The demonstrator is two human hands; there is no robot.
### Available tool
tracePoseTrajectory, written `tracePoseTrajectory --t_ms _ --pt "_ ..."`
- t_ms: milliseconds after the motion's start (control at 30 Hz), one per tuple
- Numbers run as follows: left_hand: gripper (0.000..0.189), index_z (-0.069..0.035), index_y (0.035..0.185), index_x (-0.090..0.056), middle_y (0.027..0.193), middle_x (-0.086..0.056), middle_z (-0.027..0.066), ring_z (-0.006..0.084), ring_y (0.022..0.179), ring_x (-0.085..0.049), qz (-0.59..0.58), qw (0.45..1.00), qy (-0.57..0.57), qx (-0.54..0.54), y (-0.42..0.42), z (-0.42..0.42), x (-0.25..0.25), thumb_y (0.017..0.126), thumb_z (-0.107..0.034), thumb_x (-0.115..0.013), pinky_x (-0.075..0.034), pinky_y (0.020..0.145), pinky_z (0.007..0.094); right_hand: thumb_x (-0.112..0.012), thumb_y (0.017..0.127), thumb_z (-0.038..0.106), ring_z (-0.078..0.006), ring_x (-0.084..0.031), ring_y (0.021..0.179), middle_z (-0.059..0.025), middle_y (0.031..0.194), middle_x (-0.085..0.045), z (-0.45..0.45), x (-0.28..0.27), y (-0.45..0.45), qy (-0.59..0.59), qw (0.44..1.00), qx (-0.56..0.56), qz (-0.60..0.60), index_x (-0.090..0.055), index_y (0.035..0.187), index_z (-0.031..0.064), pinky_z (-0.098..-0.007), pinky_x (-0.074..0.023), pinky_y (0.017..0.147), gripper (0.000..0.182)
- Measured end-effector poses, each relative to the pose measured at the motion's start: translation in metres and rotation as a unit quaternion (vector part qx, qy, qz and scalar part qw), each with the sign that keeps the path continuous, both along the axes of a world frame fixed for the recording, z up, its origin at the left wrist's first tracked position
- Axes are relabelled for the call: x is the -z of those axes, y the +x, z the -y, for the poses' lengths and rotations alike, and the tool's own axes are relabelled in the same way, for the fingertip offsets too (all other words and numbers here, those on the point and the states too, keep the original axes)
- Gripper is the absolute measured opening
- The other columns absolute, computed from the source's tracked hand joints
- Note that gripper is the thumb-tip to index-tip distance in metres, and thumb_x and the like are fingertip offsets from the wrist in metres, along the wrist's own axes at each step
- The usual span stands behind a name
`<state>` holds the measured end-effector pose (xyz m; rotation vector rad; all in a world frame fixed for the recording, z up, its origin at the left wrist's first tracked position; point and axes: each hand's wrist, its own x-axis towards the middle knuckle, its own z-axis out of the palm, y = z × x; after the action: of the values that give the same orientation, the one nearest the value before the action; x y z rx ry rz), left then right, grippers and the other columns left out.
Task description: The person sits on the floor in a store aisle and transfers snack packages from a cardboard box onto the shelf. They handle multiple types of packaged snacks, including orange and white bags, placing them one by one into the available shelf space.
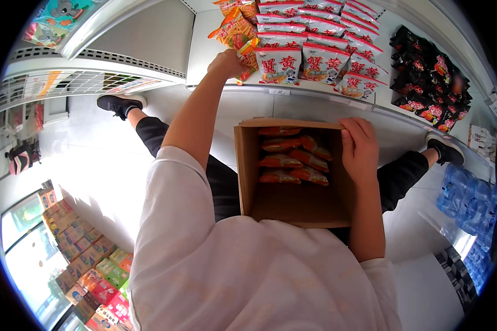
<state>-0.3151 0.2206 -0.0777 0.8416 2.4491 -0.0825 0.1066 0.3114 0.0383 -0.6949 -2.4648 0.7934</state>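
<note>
My left hand (225, 64) is at the left end of the shelf (199, 49), gripping an orange and yellow snack bag (246, 60). More orange snack bags (233, 29) lie just behind it. To their right stand rows of white snack bags with red tops (278, 66). An open cardboard box (296, 207) rests between my legs, with several orange bags (279, 160) lined up inside. My right hand (360, 142) holds the upper right rim of the box, fingers over its edge and thumb on the near side.
Black snack bags (433, 82) fill the shelf's right part. A wire rack (66, 85) juts out at upper left. Shrink-wrapped bottled water (466, 198) stands on the floor at right. Stacked drink cartons (91, 265) line the window at lower left.
</note>
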Motion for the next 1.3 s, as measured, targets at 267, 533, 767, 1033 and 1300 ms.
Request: tracePoseTrajectory --t_ms 267,533,767,1033,1300 --pt "0.043 -0.002 0.105 -0.072 0.100 -0.079 0.0206 0.0394 0.097 -0.077 -0.047 0.924 0.323 -0.200 0.058 0.091 -0.033 0.080 -0.033 -0.089 -0.059 0.082 0.0491 -0.069 0.097 0.010 -0.0373 -0.067 0.095 -0.0141 0.104 -0.071 0.001 0.002 0.006 0.000 1.000 0.006 -0.022 -0.074 0.112 0.0057 -0.0459 -0.0537 0.085 0.017" --pt "0.033 0.007 0.118 -0.068 0.118 -0.074 0.0162 0.0215 0.107 -0.073 0.054 0.677 0.719 -0.149 0.179 0.161 -0.155 0.090 0.000 -0.083 -0.058 0.090 0.0316 -0.068 0.098 0.010 -0.0386 -0.067 0.096 -0.0150 0.104 -0.071 0.001 0.007 0.005 -0.006 0.999 0.006 -0.033 -0.073 0.113 0.0047 -0.0467 -0.0535 0.084 0.017" --pt "0.041 -0.005 0.112 -0.070 0.114 -0.076 0.0103 0.0302 0.093 -0.076 0.095 0.804 0.491 0.322 0.233 0.144 -0.201 0.073 -0.011 -0.082 -0.060 0.071 0.0398 -0.064 0.104 0.012 -0.0355 -0.068 0.102 -0.0151 0.108 -0.069 -0.005 0.012 0.005 -0.010 0.999 -0.015 -0.030 -0.073 0.119 0.0042 -0.0414 -0.0538 0.089 0.020" --pt "0.044 -0.010 0.112 -0.072 0.113 -0.074 0.0100 0.0286 0.101 -0.077 -0.016 0.882 0.199 0.427 0.282 0.081 -0.122 0.075 -0.029 -0.087 -0.064 0.084 0.0389 -0.067 0.100 0.012 -0.0383 -0.067 0.103 -0.0148 0.108 -0.071 -0.004 0.009 0.006 -0.026 0.999 -0.007 -0.030 -0.075 0.116 0.0056 -0.0460 -0.0535 0.089 0.019" --pt "0.040 -0.002 0.108 -0.076 0.107 -0.071 0.0264 0.0399 0.094 -0.073 -0.193 0.832 0.210 0.476 0.328 0.063 -0.046 0.082 -0.033 -0.076 -0.063 0.071 0.0513 -0.068 0.099 0.011 -0.0381 -0.067 0.103 -0.0143 0.108 -0.070 -0.003 0.009 0.006 -0.038 0.999 0.004 -0.037 -0.075 0.116 0.0073 -0.0459 -0.0535 0.089 0.019"
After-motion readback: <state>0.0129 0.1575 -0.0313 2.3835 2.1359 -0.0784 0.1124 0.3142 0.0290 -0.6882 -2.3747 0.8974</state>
